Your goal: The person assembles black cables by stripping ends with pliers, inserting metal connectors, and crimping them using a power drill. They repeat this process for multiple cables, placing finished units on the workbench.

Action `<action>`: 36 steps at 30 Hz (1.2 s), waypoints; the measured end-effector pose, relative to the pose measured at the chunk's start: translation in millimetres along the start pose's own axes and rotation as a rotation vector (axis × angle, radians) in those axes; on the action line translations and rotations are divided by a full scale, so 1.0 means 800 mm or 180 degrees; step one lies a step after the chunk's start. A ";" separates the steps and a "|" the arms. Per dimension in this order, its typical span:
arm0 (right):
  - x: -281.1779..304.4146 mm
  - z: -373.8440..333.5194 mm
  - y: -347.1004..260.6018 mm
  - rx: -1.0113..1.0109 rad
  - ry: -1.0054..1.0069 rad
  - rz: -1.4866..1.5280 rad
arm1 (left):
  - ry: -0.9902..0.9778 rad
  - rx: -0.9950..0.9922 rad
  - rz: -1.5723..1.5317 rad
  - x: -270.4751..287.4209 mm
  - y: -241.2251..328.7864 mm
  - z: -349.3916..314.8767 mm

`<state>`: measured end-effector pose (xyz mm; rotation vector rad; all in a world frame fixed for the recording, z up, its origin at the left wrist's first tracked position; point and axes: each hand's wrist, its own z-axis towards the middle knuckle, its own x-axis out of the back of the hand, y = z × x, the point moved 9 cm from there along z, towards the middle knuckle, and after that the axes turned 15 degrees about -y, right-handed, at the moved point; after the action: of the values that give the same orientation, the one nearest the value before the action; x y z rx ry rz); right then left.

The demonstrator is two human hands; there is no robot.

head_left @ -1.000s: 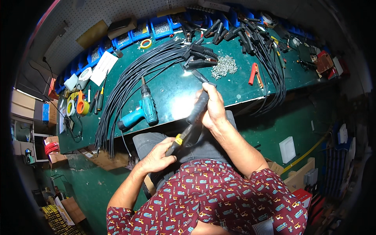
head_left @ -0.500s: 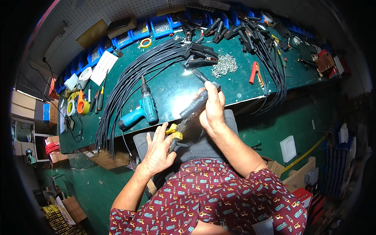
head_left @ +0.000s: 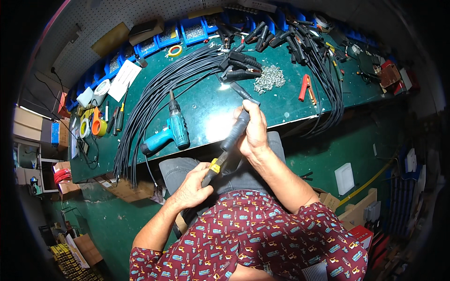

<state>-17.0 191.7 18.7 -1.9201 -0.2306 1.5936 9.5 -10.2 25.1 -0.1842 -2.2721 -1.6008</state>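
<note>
White sheet (head_left: 125, 76) lying on green bench (head_left: 201, 105), print too small to read. Left hand (head_left: 193, 187) is clamping yellow-and-black pliers (head_left: 213, 169); its fingers were spread half a second ago. Right hand (head_left: 254, 133) is gripping black ribbed handle (head_left: 236, 132) by bench's near edge, pliers' tip sitting at its lower end.

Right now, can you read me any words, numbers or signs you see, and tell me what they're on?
I can't read out any clear words.
White sheet at the back left of the bench: faint print, too small to read.
Blue box at the far left: pale marks, too small to read.
Yellow-and-dark tool in the left hand: no writing I can make out.
Shirt: little pictures, no words I can make out.
</note>
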 end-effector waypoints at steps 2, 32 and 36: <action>-0.004 0.005 0.002 -0.0109 -0.0233 0.0222 | -0.0254 -0.0079 -0.0435 -0.007 -0.009 0.003; 0.001 0.010 -0.054 -0.0376 -0.0541 0.0130 | 0.2593 0.2222 -0.0194 -0.045 -0.389 -0.294; 0.008 0.017 -0.060 -0.0328 -0.0457 -0.0344 | 0.1989 0.1776 -0.0585 -0.050 -0.364 -0.222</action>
<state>-16.5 237.4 39.2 -1.8370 -0.4770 1.6769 -4.2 -274.3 -194.1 0.5940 -2.1414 -0.8532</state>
